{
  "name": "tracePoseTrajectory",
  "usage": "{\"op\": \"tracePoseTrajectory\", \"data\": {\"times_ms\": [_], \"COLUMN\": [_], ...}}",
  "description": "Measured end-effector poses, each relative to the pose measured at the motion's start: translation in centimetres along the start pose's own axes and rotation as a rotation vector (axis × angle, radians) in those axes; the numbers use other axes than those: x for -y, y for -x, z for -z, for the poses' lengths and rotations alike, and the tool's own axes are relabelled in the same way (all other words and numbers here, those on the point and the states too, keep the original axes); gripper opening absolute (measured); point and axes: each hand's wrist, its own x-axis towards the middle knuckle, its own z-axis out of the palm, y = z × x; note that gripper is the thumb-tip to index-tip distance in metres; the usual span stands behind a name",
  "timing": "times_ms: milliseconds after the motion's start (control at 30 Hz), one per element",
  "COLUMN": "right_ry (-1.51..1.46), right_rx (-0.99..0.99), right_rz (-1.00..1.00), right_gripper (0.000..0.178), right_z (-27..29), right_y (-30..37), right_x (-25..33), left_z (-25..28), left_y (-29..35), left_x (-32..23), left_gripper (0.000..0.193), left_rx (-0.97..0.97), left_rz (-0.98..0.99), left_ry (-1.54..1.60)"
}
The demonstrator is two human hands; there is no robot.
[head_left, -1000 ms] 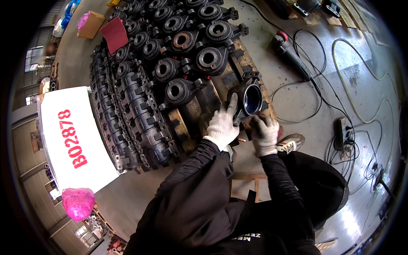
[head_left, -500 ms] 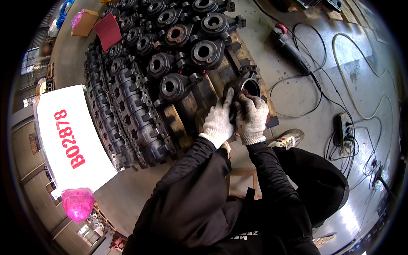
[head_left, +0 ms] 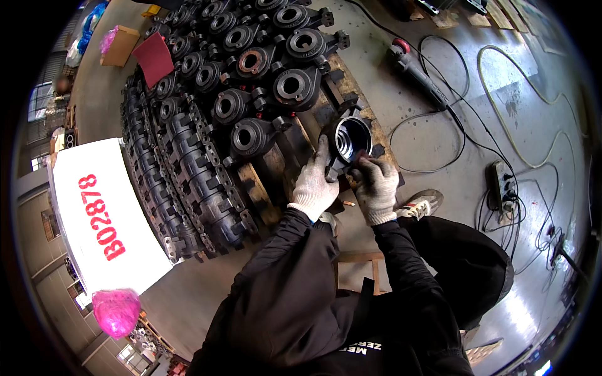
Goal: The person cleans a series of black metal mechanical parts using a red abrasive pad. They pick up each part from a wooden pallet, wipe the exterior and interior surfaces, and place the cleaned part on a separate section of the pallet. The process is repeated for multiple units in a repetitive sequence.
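Observation:
A black metal casting with a wide round bore stands at the pallet's near right corner. The bore's inner wall shines and has ridged rings. My left hand, in a whitish knit glove, grips the casting's left side, index finger stretched up along it. My right hand, in a matching soiled glove, is closed beside the bore's lower right rim. A small dark reddish scrap shows at its fingertips; its material is hard to make out.
Several similar black castings and long track-like parts crowd the wooden pallet. An angle grinder with its cord lies on the floor at right, near a power strip. A white sign board is at left.
My right hand has drawn back from the bore, down and to the right, uncovering its shiny inside. My left hand still holds the casting. The whole view has shifted slightly.

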Motion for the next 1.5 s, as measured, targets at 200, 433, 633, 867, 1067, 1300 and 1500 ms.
{"op": "tracePoseTrajectory", "data": {"times_ms": [200,433,633,867,1067,1300,1500], "right_ry": [0.032,-0.369,-0.238,-0.279,-0.409,-0.646,-0.798], "right_rx": [0.085,-0.091,0.008,-0.048,0.128,0.039,-0.109], "right_rz": [-0.178,-0.235,-0.149,-0.384,-0.747,-0.888,-0.985], "right_gripper": [0.028,0.032,0.028,0.016,0.021,0.022,0.018], "right_z": [0.6,-0.2,-1.5,1.1,-4.0,-4.5,-4.3], "right_y": [-0.2,-2.6,-1.9,-7.5,-8.9,-7.5,-3.3], "right_x": [-3.8,-0.2,-1.7,-3.7,-3.1,-3.5,-2.7], "left_z": [0.0,0.5,0.2,0.6,0.9,0.7,1.0], "left_y": [-0.4,-0.2,-0.5,-0.1,-0.1,-0.6,-0.3], "left_x": [0.2,0.8,1.0,0.6,0.0,0.2,0.1], "left_gripper": [0.092,0.092,0.093,0.095,0.094,0.093,0.091], "left_rx": [0.049,-0.017,-0.004,0.023,0.029,0.014,0.015], "left_rz": [0.07,0.062,0.057,0.102,0.122,0.118,0.124], "left_ry": [0.101,0.231,0.206,0.268,0.246,0.276,0.289]}}
